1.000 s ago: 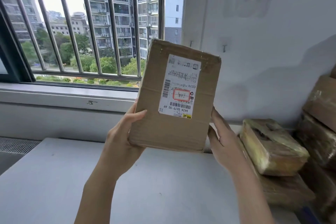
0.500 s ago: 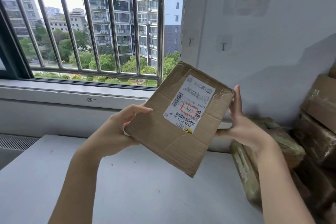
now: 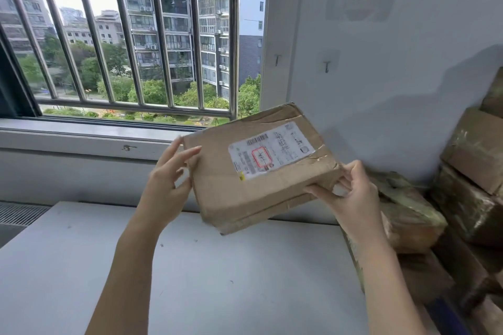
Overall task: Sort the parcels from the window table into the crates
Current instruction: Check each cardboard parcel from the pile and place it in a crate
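Cardboard parcel [image 3: 261, 168] is held in the air above the grey table [image 3: 190, 280], just in front of the window sill, between your two hands. Your left hand [image 3: 166, 185] steadies the left edge with spread fingers, the thumb lying on the top face; your right hand [image 3: 351, 193] pinches the lower right corner between thumb and curled fingers. Read the label [image 3: 269, 152] before you choose a crate: keep the labelled face turned up toward you and hold the parcel level enough for the red-boxed mark to be legible. Support the parcel from beneath with both hands, because the right corner is creased and torn and may give under a one-point grip. No crate is in view, so locate it before you carry. The long axis runs from lower left to upper right, with the right end raised toward the wall and the near corner dipping toward the table. The label lies along this axis. More parcels [image 3: 408, 212] are stacked at the right; keep clear of them as you turn.
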The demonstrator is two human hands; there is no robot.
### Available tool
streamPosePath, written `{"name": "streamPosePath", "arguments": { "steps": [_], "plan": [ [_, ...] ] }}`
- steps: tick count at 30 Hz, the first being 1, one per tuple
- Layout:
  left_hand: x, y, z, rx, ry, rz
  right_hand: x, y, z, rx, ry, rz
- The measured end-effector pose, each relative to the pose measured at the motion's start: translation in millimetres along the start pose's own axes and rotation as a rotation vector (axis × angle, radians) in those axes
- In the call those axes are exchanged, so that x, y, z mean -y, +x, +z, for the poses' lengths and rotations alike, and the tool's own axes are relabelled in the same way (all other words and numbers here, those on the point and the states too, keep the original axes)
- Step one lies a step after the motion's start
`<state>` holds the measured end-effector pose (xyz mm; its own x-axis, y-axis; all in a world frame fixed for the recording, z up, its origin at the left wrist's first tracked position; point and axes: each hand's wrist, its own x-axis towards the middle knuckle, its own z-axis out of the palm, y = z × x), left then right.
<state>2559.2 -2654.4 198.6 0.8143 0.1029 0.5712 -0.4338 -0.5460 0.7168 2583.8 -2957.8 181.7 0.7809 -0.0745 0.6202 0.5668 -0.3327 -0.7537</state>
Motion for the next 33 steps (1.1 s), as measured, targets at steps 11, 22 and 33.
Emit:
{"name": "streamPosePath", "arguments": {
  "steps": [11, 22, 33],
  "plan": [
    [-35, -19, 25, -0.337, -0.248, -0.246, 10, -20, 33, -0.456, -0.201, -0.266],
    [-57, -7, 37, -0.368, -0.85, -0.289, 38, -39, 54, -0.223, 0.164, -0.258],
    [-51, -12, 13, -0.194, -0.653, 0.001, 39, 12, 35, 0.013, 0.027, -0.236]
  ]
}}
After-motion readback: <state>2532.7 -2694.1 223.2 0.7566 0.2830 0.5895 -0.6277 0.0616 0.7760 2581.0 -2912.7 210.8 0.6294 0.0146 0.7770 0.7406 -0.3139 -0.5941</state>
